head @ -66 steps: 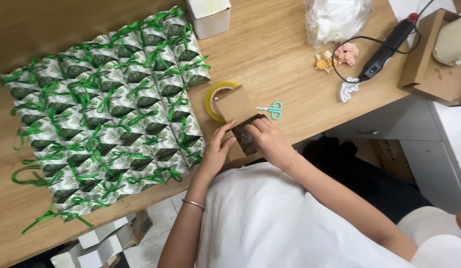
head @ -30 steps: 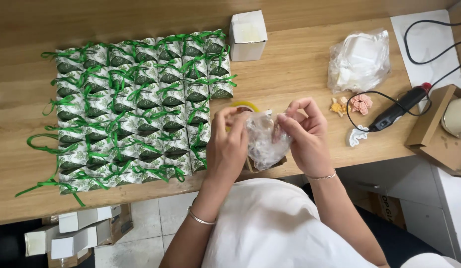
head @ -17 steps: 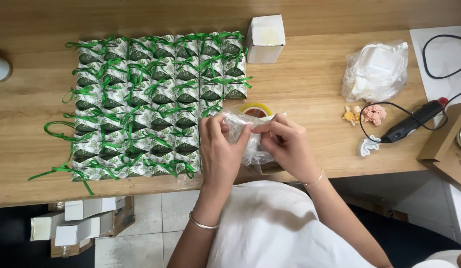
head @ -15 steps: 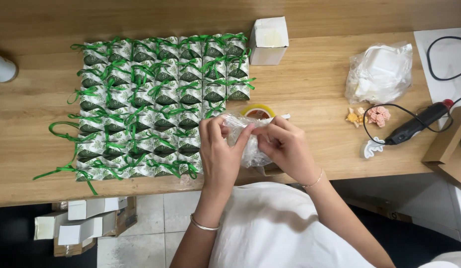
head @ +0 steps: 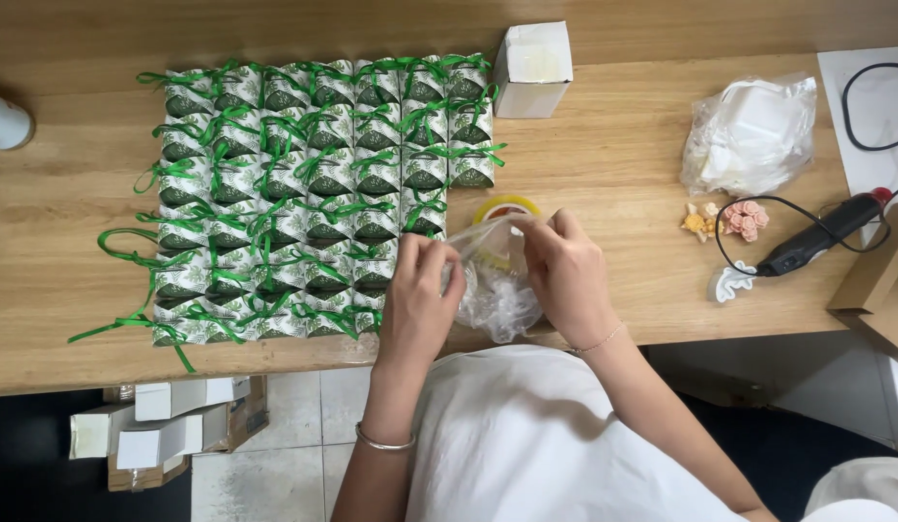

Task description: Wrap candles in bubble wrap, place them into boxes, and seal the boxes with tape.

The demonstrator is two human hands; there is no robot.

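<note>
Pinching the clear plastic bag (head: 495, 285) at centre frame, left hand (head: 420, 300) and right hand (head: 565, 275) in firm grip; best pulled evenly above worktop (head: 613, 174).

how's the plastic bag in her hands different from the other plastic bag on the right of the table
The clear bag is gripped by the left hand and right hand; the bag at right lies untouched on the table. The held one looks see-through and crumpled; the other bulges with white contents. Both are thin clear plastic.
</note>
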